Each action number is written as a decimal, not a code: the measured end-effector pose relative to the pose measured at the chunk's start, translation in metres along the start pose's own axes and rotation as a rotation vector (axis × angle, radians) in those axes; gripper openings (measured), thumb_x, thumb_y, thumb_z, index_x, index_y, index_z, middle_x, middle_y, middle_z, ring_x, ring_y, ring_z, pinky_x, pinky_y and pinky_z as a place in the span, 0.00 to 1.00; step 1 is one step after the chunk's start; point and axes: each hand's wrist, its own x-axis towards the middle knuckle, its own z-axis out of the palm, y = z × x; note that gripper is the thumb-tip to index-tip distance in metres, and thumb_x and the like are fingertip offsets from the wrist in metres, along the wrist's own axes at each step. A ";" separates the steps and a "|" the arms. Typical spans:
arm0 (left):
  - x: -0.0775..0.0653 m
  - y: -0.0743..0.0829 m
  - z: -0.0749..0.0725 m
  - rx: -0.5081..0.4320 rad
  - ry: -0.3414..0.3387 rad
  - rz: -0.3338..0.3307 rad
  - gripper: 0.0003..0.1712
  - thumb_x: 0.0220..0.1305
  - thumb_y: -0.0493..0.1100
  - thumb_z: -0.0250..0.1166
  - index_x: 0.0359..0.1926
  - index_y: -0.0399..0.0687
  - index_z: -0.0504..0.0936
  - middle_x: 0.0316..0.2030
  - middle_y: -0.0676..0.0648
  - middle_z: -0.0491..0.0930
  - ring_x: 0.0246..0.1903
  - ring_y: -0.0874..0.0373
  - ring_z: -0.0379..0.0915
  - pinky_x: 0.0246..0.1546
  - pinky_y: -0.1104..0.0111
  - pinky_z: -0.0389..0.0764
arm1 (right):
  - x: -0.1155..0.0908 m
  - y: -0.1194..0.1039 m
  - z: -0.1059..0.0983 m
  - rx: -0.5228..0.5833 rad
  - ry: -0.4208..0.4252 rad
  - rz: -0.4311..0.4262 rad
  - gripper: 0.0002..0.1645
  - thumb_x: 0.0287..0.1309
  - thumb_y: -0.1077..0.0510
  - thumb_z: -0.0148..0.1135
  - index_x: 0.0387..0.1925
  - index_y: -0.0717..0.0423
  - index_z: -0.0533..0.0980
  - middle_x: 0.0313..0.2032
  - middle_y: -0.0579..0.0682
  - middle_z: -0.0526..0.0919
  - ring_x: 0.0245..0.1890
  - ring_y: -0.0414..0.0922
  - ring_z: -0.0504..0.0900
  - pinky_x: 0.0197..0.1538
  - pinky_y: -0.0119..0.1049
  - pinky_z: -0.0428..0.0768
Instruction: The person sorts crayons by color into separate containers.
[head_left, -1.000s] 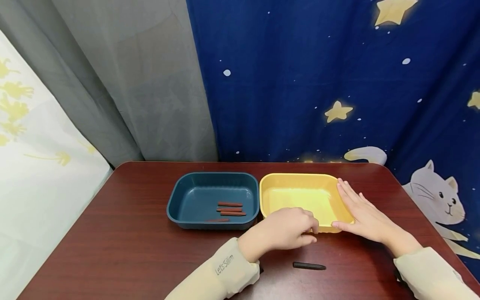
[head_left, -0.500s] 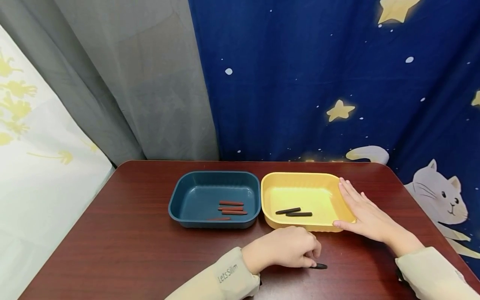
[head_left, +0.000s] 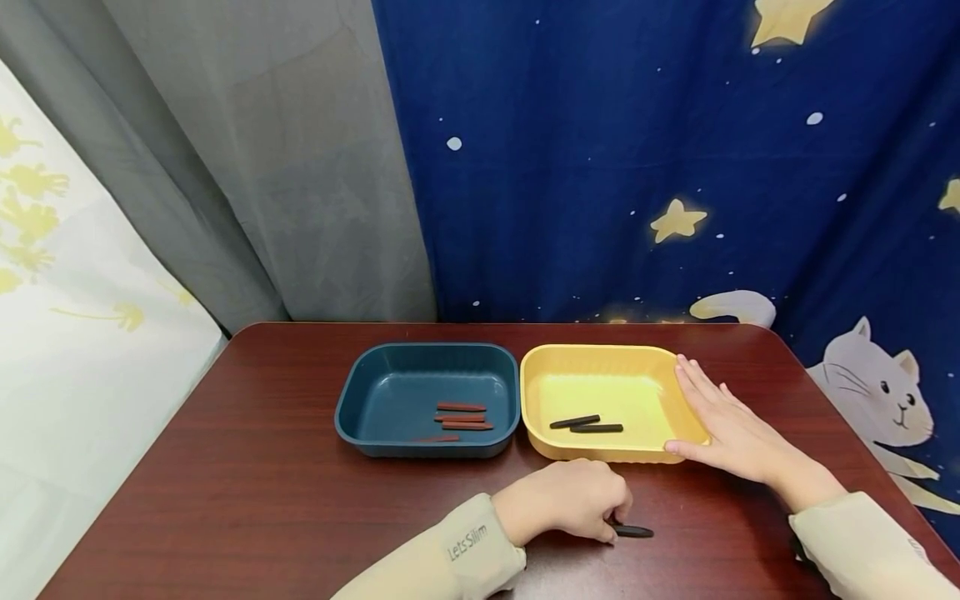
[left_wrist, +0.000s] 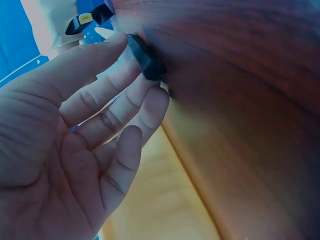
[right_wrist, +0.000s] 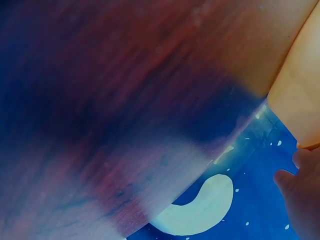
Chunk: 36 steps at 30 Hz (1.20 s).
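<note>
In the head view my left hand (head_left: 566,502) is low over the table in front of the yellow tray (head_left: 540,446). Its thumb and fingertips pinch the rear part of a black crayon (head_left: 634,531), whose pointed end sticks out to the right. The left wrist view shows that black crayon (left_wrist: 146,59) from its blunt end, between thumb and fingers, close to the tabletop. My right hand (head_left: 731,437) rests along the yellow tray's right side, fingers straight, thumb at the front corner. Two black crayons (head_left: 597,428) lie inside that tray.
A dark blue tray (head_left: 360,440) stands directly left of the yellow one, with several reddish-brown crayons (head_left: 463,418) in it. Both trays are on a dark red wooden table (head_left: 240,467). Curtains (head_left: 600,167) hang behind its back edge.
My left hand has come down from the yellow tray's front edge to the black crayon on the table. Two black crayons in the tray have come into view. My right hand has stayed put.
</note>
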 end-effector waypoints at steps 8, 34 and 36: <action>0.007 0.003 0.002 -0.005 -0.031 -0.043 0.10 0.51 0.52 0.78 0.26 0.63 0.83 0.20 0.65 0.74 0.22 0.72 0.69 0.20 0.78 0.70 | 0.000 0.001 0.000 -0.012 -0.002 -0.004 0.64 0.56 0.37 0.67 0.78 0.60 0.43 0.80 0.55 0.41 0.80 0.53 0.41 0.69 0.72 0.55; -0.001 0.001 -0.003 -0.012 -0.018 0.007 0.09 0.52 0.46 0.75 0.29 0.63 0.81 0.21 0.65 0.73 0.23 0.72 0.69 0.22 0.80 0.68 | 0.001 0.000 -0.001 -0.011 -0.011 0.005 0.64 0.57 0.37 0.67 0.79 0.60 0.42 0.79 0.60 0.44 0.80 0.53 0.41 0.70 0.70 0.54; -0.003 0.000 -0.005 -0.013 -0.010 0.024 0.08 0.52 0.46 0.75 0.29 0.62 0.82 0.20 0.65 0.73 0.22 0.72 0.69 0.23 0.81 0.68 | 0.000 0.000 0.000 -0.011 -0.012 0.012 0.64 0.57 0.37 0.67 0.79 0.59 0.42 0.79 0.60 0.44 0.80 0.53 0.41 0.70 0.70 0.54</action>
